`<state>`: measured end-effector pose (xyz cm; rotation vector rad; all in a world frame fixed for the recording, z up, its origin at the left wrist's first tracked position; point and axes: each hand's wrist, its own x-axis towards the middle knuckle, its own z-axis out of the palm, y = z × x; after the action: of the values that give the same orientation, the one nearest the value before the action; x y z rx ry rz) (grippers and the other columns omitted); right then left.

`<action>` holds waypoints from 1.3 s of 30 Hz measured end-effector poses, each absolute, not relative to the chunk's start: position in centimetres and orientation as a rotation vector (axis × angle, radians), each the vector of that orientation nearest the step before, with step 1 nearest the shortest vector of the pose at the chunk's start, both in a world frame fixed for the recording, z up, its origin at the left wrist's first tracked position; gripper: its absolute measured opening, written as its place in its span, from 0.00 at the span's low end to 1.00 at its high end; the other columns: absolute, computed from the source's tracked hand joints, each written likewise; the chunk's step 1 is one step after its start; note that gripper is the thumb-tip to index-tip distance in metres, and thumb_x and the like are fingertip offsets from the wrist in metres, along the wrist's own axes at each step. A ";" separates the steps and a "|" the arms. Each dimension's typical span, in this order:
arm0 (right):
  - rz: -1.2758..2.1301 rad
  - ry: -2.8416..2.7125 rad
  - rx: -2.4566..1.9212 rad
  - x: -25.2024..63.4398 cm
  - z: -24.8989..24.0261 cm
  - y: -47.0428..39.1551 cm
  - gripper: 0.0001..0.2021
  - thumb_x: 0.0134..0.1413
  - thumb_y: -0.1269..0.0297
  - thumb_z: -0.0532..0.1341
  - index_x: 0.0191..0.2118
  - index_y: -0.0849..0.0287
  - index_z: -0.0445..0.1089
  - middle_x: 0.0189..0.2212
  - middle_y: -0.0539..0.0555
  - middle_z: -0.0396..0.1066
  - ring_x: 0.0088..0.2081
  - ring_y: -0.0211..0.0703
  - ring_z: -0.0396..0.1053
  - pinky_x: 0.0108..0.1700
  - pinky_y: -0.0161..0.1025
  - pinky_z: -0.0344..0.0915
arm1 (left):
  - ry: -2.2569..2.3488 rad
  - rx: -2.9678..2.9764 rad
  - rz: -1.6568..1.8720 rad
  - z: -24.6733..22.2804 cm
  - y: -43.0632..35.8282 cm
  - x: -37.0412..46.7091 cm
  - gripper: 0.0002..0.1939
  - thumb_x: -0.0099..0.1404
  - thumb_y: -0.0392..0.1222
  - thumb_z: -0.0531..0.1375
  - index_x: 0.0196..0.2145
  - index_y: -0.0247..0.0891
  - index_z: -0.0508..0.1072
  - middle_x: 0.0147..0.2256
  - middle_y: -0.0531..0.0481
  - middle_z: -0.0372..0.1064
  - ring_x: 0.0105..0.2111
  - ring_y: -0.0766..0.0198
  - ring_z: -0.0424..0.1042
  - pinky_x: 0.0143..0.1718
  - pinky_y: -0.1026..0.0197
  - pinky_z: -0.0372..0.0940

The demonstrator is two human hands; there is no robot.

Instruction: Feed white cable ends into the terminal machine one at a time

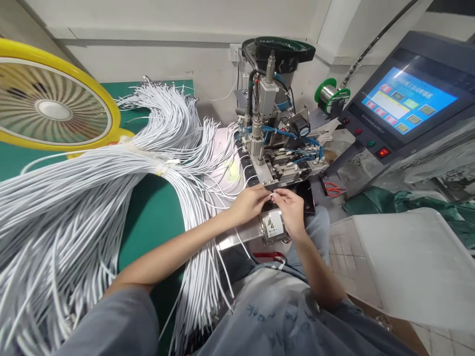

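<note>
head view: one thin, round, white-jacketed cable end (272,195), located between the fingertips of two bare hands, just in front of a silver-and-black metal bench machine with blue tubes (257,143). hazards, as judged: the cable end could be dropped, its tip being very small; it could be pulled askew if its length were caught among the large, tied bundle of long white cables (74,193), by which much of the flat green table surface (148,217) is covered in loose, fanned strands; fingers could be nipped if the machine were set in motion with both hands placed so near its front edge. left hand (248,204): thumb and forefinger brought together, the cable end pinched between them, remaining fingers curled. right hand (293,211): thumb and fingertips likewise pressed together, the tip of the same cable pinched, the left fingertips almost met; wrist positioned near a silver, cylindrical metal housing with a white label (273,224). form of the tip: too small to be told.
</note>
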<state>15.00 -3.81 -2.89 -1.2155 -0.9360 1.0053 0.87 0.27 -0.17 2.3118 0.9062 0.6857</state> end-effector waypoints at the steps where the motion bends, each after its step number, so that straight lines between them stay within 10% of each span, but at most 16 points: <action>1: 1.000 -0.946 -1.217 15.0 -2.9 -3.8 0.09 0.43 0.60 0.64 0.31 0.60 0.71 0.29 0.53 0.74 0.32 0.40 0.72 0.38 0.40 0.70 | 0.905 2.295 0.713 -0.2 0.3 0.9 0.11 0.67 0.36 0.52 0.37 0.33 0.74 0.31 0.48 0.67 0.31 0.66 0.67 0.33 0.66 0.61; 14: 0.701 -1.395 -1.393 16.6 -2.1 -3.4 0.11 0.50 0.62 0.58 0.25 0.61 0.74 0.17 0.48 0.60 0.20 0.33 0.54 0.23 0.34 0.55 | 0.862 2.491 0.807 -1.4 0.3 0.8 0.12 0.67 0.37 0.52 0.36 0.31 0.75 0.27 0.46 0.68 0.29 0.65 0.67 0.31 0.65 0.61; 25: 0.923 -1.234 -1.180 16.4 -3.3 -3.1 0.10 0.48 0.59 0.60 0.27 0.58 0.75 0.22 0.51 0.69 0.26 0.39 0.64 0.29 0.37 0.62 | 0.771 2.139 0.738 -1.0 1.0 0.6 0.10 0.66 0.36 0.53 0.34 0.32 0.74 0.29 0.50 0.70 0.29 0.68 0.68 0.33 0.67 0.61; 32: 0.762 -1.565 -1.377 18.2 -2.0 -2.9 0.10 0.47 0.62 0.59 0.25 0.61 0.74 0.13 0.44 0.52 0.18 0.33 0.52 0.25 0.34 0.57 | 0.877 2.727 0.597 -1.3 0.8 0.4 0.13 0.66 0.31 0.49 0.36 0.34 0.73 0.31 0.45 0.68 0.34 0.62 0.63 0.34 0.62 0.60; 39: 0.795 -1.116 -1.267 15.0 -3.0 -3.6 0.10 0.46 0.59 0.60 0.26 0.59 0.73 0.24 0.53 0.72 0.26 0.41 0.68 0.31 0.39 0.66 | 0.969 2.328 0.758 -1.3 0.2 0.8 0.10 0.67 0.38 0.54 0.34 0.36 0.75 0.28 0.50 0.69 0.32 0.65 0.66 0.35 0.64 0.60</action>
<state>14.98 -3.59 -3.02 -1.2675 -1.1158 0.7955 0.83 0.18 -1.32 2.3284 0.9687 0.7583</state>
